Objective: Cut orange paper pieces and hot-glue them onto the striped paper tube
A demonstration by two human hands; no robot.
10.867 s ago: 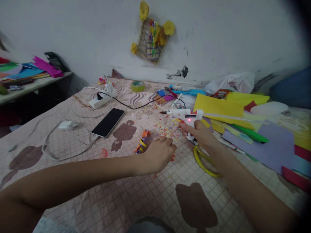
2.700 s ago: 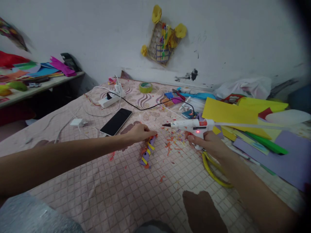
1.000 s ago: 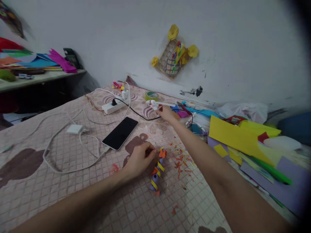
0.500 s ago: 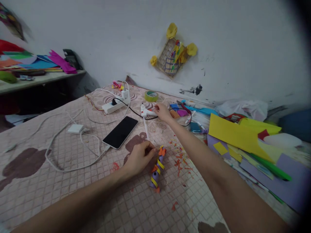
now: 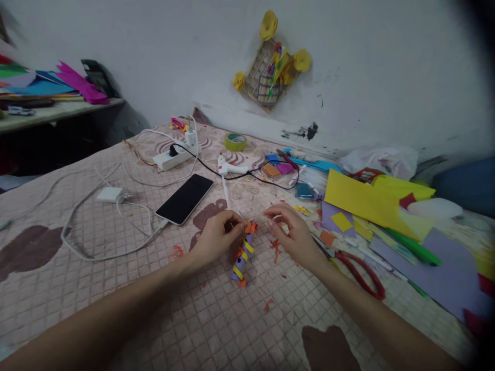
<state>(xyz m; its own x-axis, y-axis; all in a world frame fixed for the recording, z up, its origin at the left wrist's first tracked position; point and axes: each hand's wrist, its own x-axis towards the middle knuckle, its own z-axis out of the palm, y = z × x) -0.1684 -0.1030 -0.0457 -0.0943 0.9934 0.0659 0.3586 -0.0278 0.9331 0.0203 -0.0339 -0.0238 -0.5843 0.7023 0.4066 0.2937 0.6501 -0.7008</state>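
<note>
A small purple roll (image 5: 240, 265), wound with a yellow strip and trimmed with orange pieces, slants on the patterned cloth in front of me. My left hand (image 5: 220, 234) is closed at its upper end, thumb and forefinger pressed together against its left side. To the right of the roll hovers my right hand (image 5: 292, 237), its thumb and fingers apart with nothing visible between them. A white glue gun (image 5: 234, 169) with a glue stick lies beyond both hands, its black cord trailing.
A phone (image 5: 184, 199) on a white cable lies left of the glue gun. Behind are a power strip (image 5: 174, 157) and green tape (image 5: 235, 141). Red-handled scissors (image 5: 361, 273), yellow sheets (image 5: 363, 201) and purple sheets (image 5: 410, 268) crowd the right. Orange scraps (image 5: 275, 250) dot the cloth (image 5: 216, 330).
My right hand has let go of the glue gun's handle and come back toward the roll. My left hand keeps its place at the roll. The view has shifted slightly, uncovering the scissors.
</note>
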